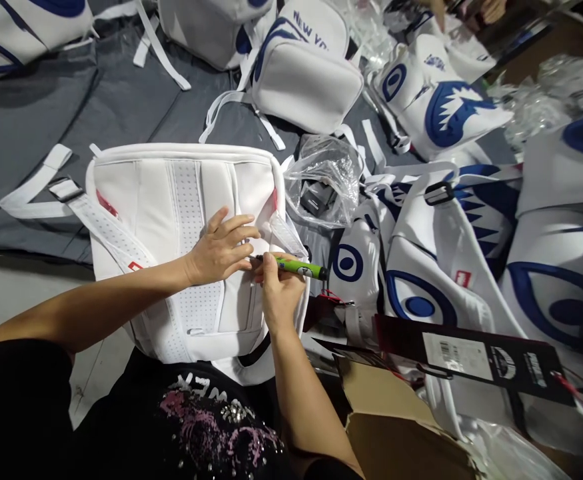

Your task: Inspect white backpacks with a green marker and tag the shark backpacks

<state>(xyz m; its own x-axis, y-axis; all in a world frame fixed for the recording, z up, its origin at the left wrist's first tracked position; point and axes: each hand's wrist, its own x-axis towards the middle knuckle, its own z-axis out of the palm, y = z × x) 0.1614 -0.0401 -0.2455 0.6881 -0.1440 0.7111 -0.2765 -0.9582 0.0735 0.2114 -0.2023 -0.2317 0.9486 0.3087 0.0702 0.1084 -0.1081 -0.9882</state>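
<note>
A white backpack [157, 200] lies in front of me with its back panel and straps facing up. My left hand [218, 250] rests on the panel, fingers spread, holding nothing. Between the fingers and thumb of my right hand [282, 293] is a green marker pen [301, 268]. Its dark end sticks out to the right, and its other end points left at the panel, close to my left fingertips. Whether the tip touches the fabric I cannot tell. A dotted shoulder strap [116, 233] crosses the left side of the bag.
Several white backpacks with blue eye prints [421, 293] crowd the right side. Another white bag [306, 87] stands behind. Nearby are a clear plastic bag [328, 173], a hang tag [458, 357] and an open cardboard box [396, 440]. Dark grey cloth [36, 120] covers the table.
</note>
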